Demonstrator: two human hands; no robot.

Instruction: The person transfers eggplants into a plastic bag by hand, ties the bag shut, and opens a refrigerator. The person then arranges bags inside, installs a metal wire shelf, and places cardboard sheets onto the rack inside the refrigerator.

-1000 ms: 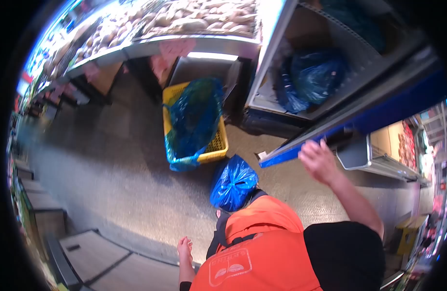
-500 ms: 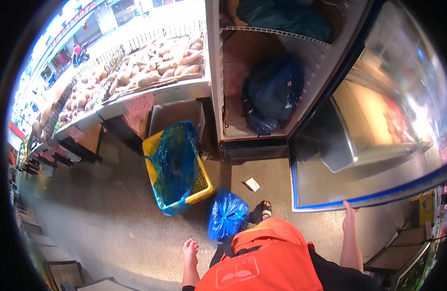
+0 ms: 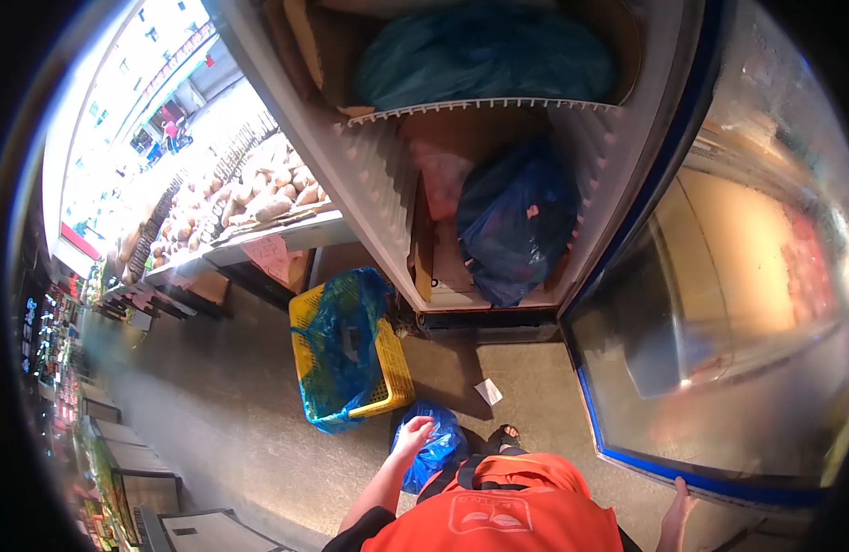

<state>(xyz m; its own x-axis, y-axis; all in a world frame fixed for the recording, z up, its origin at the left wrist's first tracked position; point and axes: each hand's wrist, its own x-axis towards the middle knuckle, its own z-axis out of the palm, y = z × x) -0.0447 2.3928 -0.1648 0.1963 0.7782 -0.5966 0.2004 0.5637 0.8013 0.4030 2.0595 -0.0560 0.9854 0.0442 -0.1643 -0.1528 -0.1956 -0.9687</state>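
Observation:
My right hand (image 3: 683,498) grips the lower edge of the swung-out glass fridge door (image 3: 719,489). My left hand (image 3: 415,431) hovers in front of me with loosely bent fingers and nothing visible in it. Beneath it on the floor sits a tied blue plastic bag (image 3: 435,453), partly covered by my hand and arm. Inside the fridge, a dark blue plastic bag (image 3: 516,221) rests on the bottom level. A teal plastic bag (image 3: 489,57) lies above it on a white wire shelf (image 3: 498,104).
A yellow plastic basket (image 3: 398,373) lined with a blue bag stands left of the fridge. Brown root vegetables (image 3: 259,198) fill a display stand beyond it. White paper (image 3: 488,392) lies on the floor near my foot. A person (image 3: 171,133) is out in the street.
My left hand has risen and moved right, over the tied blue bag. My view has tilted up and closer to the fridge. My right hand stays on the door, which appears lower in view.

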